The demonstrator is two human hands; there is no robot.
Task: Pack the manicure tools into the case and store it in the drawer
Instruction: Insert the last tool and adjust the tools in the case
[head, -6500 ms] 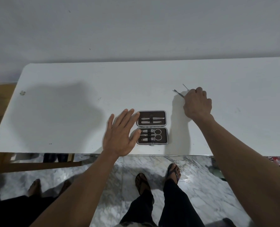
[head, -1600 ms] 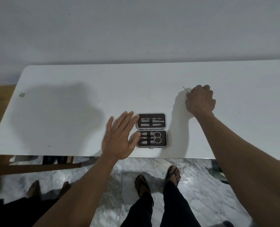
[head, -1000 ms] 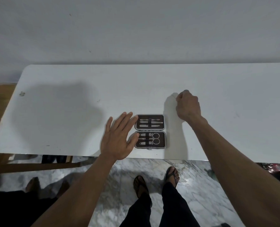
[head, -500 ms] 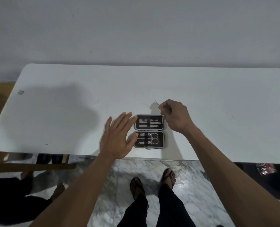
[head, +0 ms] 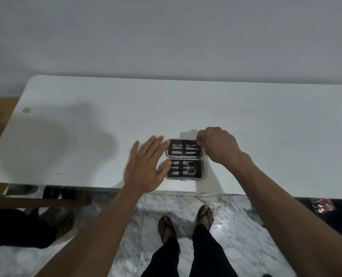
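A small manicure case (head: 184,158) lies open near the front edge of the white table (head: 86,136). Its dark lining holds several metal tools under straps, with scissors (head: 190,167) in the near half. My left hand (head: 146,166) rests flat on the table, fingers spread, touching the case's left side. My right hand (head: 219,145) is at the top right corner of the far half, its fingertips pinched on a thin metal tool (head: 188,140) that lies along the case's upper edge.
A wall rises right behind the table. A small grey mark (head: 26,110) sits at the table's far left. Below the front edge are marble floor, my sandalled feet (head: 186,222), another person's foot (head: 64,224) at left and a wooden frame (head: 46,200).
My right hand has carried the thin tool from the bare table at right leftward and nearer, down to the case's upper edge. My left hand has stayed beside the case.
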